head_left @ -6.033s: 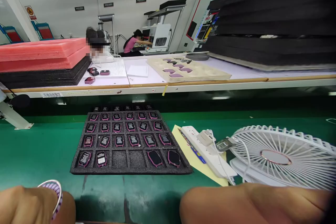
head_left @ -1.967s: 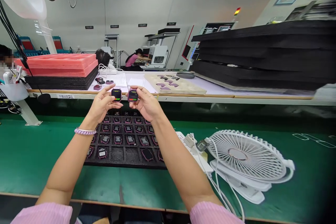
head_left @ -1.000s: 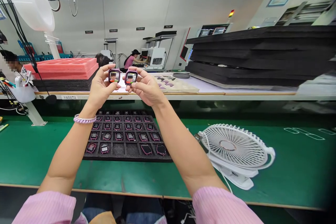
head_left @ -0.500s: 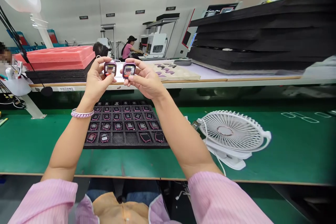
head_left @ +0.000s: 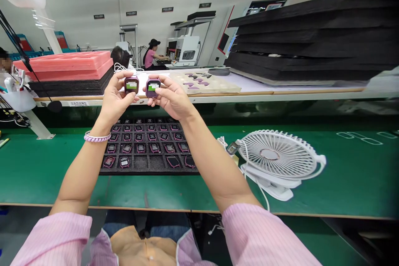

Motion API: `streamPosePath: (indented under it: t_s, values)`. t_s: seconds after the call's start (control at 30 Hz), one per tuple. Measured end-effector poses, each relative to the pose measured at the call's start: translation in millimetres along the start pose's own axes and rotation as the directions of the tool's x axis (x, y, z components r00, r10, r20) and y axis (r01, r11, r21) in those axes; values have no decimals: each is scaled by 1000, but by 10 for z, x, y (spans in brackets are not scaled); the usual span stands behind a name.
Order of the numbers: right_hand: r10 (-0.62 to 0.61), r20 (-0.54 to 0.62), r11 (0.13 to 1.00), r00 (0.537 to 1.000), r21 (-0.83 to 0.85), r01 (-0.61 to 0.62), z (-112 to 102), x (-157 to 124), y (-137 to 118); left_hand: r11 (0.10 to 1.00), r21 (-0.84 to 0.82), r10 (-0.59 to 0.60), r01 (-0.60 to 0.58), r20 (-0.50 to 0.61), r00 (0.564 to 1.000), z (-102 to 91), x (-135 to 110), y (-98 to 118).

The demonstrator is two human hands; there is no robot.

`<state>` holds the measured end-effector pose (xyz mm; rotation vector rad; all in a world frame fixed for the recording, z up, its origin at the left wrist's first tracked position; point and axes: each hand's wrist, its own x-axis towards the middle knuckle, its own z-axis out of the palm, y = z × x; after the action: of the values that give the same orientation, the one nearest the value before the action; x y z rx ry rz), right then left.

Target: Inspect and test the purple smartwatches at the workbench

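My left hand (head_left: 114,102) is raised in front of me, fingers closed round a small purple watch body (head_left: 131,85) with a lit screen. Beside it my right hand (head_left: 171,97) pinches a second purple watch body (head_left: 152,87), its screen lit too. The two watch bodies sit side by side, nearly touching. Below my hands, on the green belt, lies a black foam tray (head_left: 149,169) with several more watch bodies in its pockets; two pockets in the near row are bare.
A white desk fan (head_left: 276,158) lies to the right of the tray with its cable and a power strip (head_left: 225,143). Pink foam sheets (head_left: 62,65) and black foam stacks (head_left: 311,41) sit on the far shelf. Other people work in the background.
Both hands came up from the bench edge holding watch bodies at eye level. In the last half second the screens switched from a picture to a green and white display.
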<state>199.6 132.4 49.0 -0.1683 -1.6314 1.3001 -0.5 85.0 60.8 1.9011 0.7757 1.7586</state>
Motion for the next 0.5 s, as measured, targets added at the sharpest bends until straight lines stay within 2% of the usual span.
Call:
streamPosePath:
  t_s: [0.17,0.37,0.5]
  values:
    - [6,35,1000,999,-13,-6,-64,-14,26,998,43,43,-45,32,999,-25,2,-104]
    - [7,56,1000,998,3,-7,-82,-35,34,998,58,13,-13,2,1000,-21,-21,-112]
    - [-3,59,1000,998,3,3,-72,-23,50,1000,30,-8,6,46,999,-33,-45,-101]
